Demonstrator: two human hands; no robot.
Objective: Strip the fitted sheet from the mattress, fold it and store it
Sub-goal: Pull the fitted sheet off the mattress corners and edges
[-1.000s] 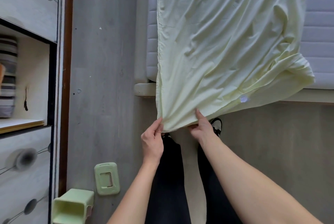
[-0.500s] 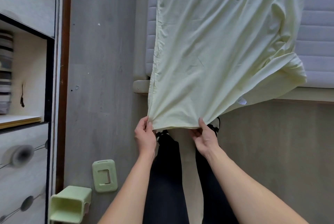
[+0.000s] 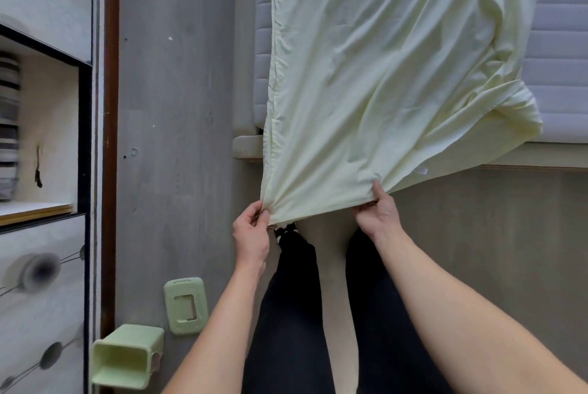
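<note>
A pale yellow fitted sheet point(image 3: 381, 81) lies stretched over the quilted grey mattress point(image 3: 560, 43) and hangs off the near end of the bed. My left hand point(image 3: 251, 231) pinches the sheet's near left corner between thumb and fingers. My right hand point(image 3: 377, 213) grips the near edge further right, thumb on top of the cloth. The edge is pulled taut between both hands, above my legs. A bunched elastic corner point(image 3: 515, 113) of the sheet sags at the right, over the bed's end.
The beige bed frame point(image 3: 248, 147) runs across ahead of me. A cabinet with an open shelf point(image 3: 44, 139) and drawers stands at the left. On the grey floor lie a green bin point(image 3: 127, 358) on its side and its green lid point(image 3: 186, 304).
My hands have spread apart along the sheet's near edge, the left one moving left to the corner and the right one moving right. The edge between them is now wider and tauter.
</note>
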